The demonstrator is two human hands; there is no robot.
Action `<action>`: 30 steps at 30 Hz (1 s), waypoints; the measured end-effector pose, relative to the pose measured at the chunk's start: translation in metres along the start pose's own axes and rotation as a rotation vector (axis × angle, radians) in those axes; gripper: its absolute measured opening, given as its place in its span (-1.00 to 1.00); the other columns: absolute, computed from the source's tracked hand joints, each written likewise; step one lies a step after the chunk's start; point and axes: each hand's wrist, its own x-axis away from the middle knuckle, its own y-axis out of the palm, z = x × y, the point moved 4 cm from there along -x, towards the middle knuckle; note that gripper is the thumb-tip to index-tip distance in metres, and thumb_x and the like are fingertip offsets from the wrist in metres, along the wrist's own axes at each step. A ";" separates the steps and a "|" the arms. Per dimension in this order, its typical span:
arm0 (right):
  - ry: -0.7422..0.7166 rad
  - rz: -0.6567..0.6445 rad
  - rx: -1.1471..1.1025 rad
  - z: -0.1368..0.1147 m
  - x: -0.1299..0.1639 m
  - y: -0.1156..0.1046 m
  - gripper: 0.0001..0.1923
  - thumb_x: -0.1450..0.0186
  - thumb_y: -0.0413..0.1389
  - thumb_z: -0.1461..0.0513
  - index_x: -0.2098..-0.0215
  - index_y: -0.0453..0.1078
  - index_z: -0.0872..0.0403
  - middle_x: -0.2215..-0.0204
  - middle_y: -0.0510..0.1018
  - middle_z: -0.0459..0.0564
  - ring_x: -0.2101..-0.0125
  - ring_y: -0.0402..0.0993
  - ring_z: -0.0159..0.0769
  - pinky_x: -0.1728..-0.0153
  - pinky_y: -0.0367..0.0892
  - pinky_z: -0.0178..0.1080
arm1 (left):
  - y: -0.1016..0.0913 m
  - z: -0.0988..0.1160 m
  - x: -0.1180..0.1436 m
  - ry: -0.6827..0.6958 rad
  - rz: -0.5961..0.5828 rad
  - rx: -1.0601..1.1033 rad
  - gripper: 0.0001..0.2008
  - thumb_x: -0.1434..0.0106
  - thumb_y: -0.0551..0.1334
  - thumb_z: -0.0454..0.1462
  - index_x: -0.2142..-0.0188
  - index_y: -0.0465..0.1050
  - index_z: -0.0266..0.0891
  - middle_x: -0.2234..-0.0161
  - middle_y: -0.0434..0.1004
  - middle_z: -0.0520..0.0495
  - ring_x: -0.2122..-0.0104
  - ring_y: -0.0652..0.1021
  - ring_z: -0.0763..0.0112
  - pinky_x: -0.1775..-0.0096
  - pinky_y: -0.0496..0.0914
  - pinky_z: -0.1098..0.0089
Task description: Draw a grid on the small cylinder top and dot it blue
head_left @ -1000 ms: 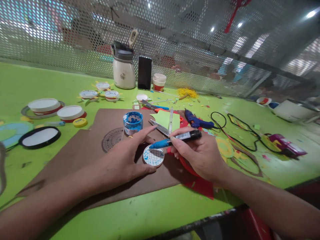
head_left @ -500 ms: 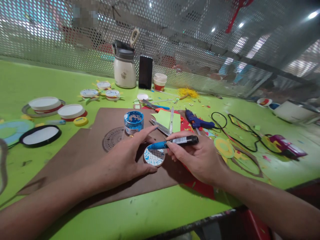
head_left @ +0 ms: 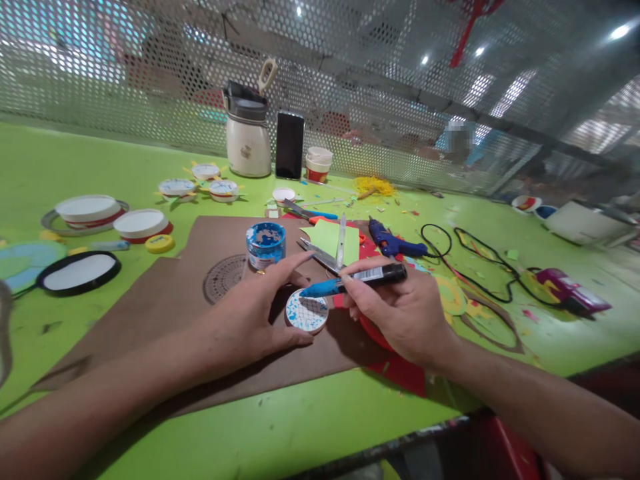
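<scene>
Gripping a blue-tipped black marker [head_left: 356, 280], the right hand [head_left: 400, 310] has its fingers clamped round the barrel, tip hovering just over a small round white lid [head_left: 307, 312] patterned with blue. Left hand [head_left: 250, 317] steadies the lid, thumb and index finger spread open against its rim. Lid lies on brown card [head_left: 165, 300] on the green surface [head_left: 300, 433]. Blue paint pot [head_left: 265, 245] stands just beyond; blue glue gun [head_left: 393, 241] lies farther right.

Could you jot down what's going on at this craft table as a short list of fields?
Left hand: steadies a small round lid on brown card
Right hand: grips a marker, blue tip over the lid
Lid surface: white, blue flecks, grid lines
Behind lid: open blue paint pot
Further right: blue glue gun
Surface: green table
</scene>
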 end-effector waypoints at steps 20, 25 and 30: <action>-0.045 -0.039 -0.004 -0.006 -0.003 0.006 -0.94 -0.38 0.32 0.22 0.23 0.58 0.06 0.50 0.62 -0.14 0.56 0.50 -0.40 0.48 0.47 -0.34 | 0.002 -0.007 0.000 0.000 0.006 -0.032 -0.03 -0.14 0.46 -0.07 -0.50 0.17 -0.03 -0.07 0.72 -0.12 -0.04 0.68 -0.02 -0.07 0.52 0.09; -0.011 -0.026 -0.038 0.000 -0.002 0.003 -0.88 -0.42 0.31 0.17 0.22 0.61 0.06 0.52 0.61 -0.15 0.57 0.50 -0.41 0.51 0.45 -0.37 | 0.002 -0.005 -0.001 0.013 -0.008 -0.023 -0.03 -0.16 0.46 -0.08 -0.50 0.17 -0.04 -0.06 0.72 -0.11 -0.03 0.68 0.01 -0.09 0.51 0.14; -0.050 0.055 -0.066 -0.002 -0.003 -0.001 -0.90 -0.41 0.32 0.21 0.28 0.59 0.06 0.58 0.56 -0.20 0.62 0.42 -0.48 0.58 0.38 -0.43 | 0.000 -0.002 0.000 0.028 0.001 -0.046 -0.05 -0.17 0.48 -0.10 -0.49 0.18 -0.06 -0.09 0.71 -0.08 -0.05 0.67 0.04 -0.11 0.50 0.18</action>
